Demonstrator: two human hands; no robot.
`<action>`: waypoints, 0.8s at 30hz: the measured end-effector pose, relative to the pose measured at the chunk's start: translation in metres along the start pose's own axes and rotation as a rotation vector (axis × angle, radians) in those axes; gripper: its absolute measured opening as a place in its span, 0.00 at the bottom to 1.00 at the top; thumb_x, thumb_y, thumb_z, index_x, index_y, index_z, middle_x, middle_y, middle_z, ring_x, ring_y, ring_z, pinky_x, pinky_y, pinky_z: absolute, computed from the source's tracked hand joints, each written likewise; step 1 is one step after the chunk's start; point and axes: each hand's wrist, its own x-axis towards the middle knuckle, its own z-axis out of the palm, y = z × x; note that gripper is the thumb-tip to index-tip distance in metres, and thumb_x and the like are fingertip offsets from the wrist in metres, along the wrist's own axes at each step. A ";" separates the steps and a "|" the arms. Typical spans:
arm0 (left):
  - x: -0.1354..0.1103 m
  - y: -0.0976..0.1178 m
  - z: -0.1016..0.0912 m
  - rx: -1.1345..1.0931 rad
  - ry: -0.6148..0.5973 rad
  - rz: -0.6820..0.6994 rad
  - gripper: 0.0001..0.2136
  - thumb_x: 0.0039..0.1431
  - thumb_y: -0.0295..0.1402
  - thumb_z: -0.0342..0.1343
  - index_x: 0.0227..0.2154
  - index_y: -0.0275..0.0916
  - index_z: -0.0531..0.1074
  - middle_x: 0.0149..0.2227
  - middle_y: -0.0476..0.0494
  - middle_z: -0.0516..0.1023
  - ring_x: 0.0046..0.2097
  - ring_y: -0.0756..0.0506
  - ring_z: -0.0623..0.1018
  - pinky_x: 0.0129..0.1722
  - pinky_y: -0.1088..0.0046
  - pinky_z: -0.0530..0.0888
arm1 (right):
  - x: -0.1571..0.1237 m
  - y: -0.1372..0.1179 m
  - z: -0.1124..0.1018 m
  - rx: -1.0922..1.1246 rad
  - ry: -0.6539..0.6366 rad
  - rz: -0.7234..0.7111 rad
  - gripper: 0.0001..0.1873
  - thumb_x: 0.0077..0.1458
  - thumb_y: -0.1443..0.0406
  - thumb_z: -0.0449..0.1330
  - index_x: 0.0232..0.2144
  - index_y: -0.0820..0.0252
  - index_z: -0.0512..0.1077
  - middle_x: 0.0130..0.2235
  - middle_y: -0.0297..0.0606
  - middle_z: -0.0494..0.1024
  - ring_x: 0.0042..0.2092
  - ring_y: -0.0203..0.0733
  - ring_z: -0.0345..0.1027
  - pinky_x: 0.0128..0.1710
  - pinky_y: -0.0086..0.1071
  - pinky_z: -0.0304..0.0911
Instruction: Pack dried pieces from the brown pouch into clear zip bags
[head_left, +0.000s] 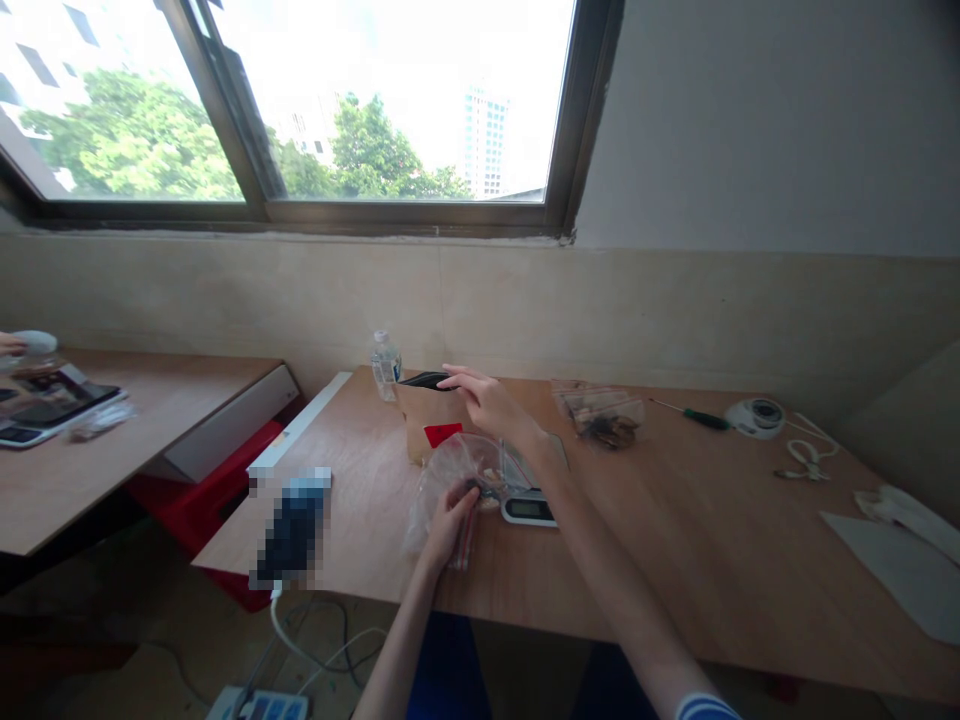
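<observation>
Just now: bag clenched, pouch at fingertips

From the head view, the left hand (451, 522) clenches a crinkly clear plastic bag (450, 490) just beside a small digital scale (529, 510) on the wooden counter (675, 550). The right hand (487, 402) reaches, its grip unclear, to a black strip (426, 380) atop a brown paper pouch (420, 420) with a red patch (442, 433).

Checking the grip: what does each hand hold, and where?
Left hand: clear plastic bag, by its lower part. Right hand: at a kraft pouch's black top, hold unclear.

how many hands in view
3: the person's left hand gripping a clear plastic bag, their right hand raised above it, and a co-worker's hand at the far-left edge.
</observation>
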 end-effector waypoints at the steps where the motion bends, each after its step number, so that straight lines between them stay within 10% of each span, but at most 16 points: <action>1: 0.000 -0.001 -0.001 -0.002 0.000 0.004 0.20 0.49 0.39 0.61 0.44 0.36 0.74 0.49 0.38 0.75 0.54 0.38 0.71 0.58 0.59 0.62 | 0.001 0.000 0.000 0.010 0.017 0.007 0.19 0.57 0.75 0.46 0.43 0.57 0.72 0.55 0.39 0.69 0.56 0.37 0.62 0.57 0.35 0.57; 24: -0.006 0.011 0.005 0.067 -0.023 0.074 0.21 0.48 0.35 0.62 0.47 0.40 0.72 0.49 0.42 0.76 0.52 0.41 0.73 0.55 0.65 0.64 | -0.025 -0.013 -0.003 0.032 0.276 0.042 0.11 0.57 0.70 0.50 0.35 0.60 0.72 0.37 0.38 0.76 0.42 0.38 0.68 0.44 0.31 0.62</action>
